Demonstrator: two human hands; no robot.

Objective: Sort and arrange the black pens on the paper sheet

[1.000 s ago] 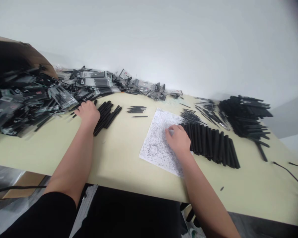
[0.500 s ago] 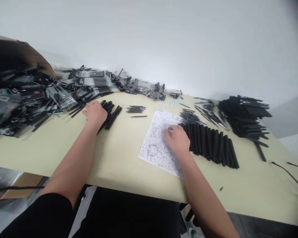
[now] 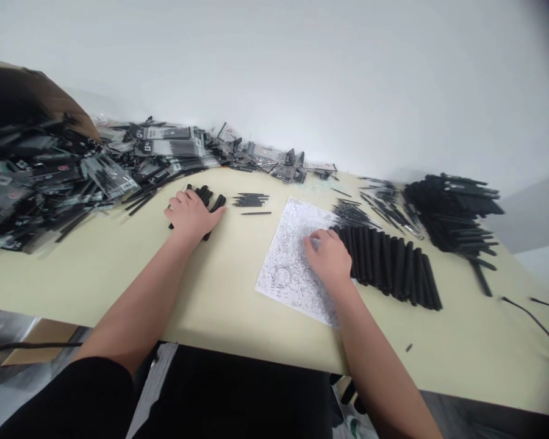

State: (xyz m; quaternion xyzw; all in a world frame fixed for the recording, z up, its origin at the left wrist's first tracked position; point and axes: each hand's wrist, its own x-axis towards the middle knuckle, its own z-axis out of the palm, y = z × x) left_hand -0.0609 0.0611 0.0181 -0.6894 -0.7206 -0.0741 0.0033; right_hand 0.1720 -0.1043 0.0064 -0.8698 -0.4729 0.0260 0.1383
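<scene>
My left hand lies over a small group of black pens, its fingers spread and its thumb reaching across to the right. Part of that group is hidden beneath the palm. On the scribbled white sheet rests my right hand, fingers loosely curved with a gap between thumb and forefinger. Its outer side is against the left end of a long row of black pens; whether it touches them I cannot tell. Between the hands, a little farther back, lie several thin dark refills.
A heap of packaged pens spills from a cardboard box at left, with more plastic packets along the wall. Loose refills and a pile of black pens are at right. A black cable crosses the right edge.
My left hand has shifted right across the small pen group, and its thumb has swung out over the right-hand pens. My right hand has stayed in place.
</scene>
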